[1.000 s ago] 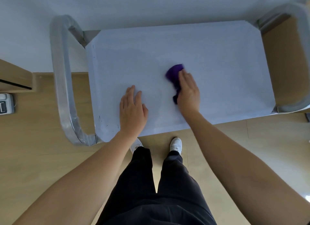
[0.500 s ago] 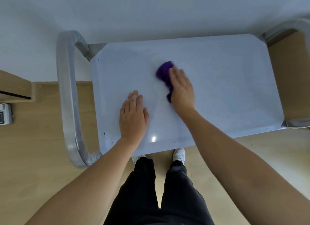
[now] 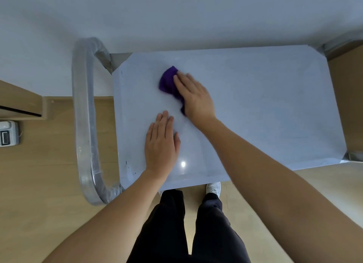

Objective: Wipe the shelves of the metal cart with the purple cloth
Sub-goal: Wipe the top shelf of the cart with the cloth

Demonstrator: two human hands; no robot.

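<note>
Wiping top shelf (image 3: 265, 105) of metal cart (image 3: 84, 125), far-left area: purple cloth (image 3: 168, 82) pressed flat under straight-fingered right hand (image 3: 194, 97); left hand (image 3: 161, 143) spread flat nearby, likely steadying cart.

We see both forearms bare right up to the frame edge, left hand (image 3: 161, 145) and right hand (image 3: 194, 97) bare too. Lower down: black trousers (image 3: 167, 233), loose, full-length, creased approx. at the hems. White shoes (image 3: 213, 188): right toe shows, left only a sliver.
</note>
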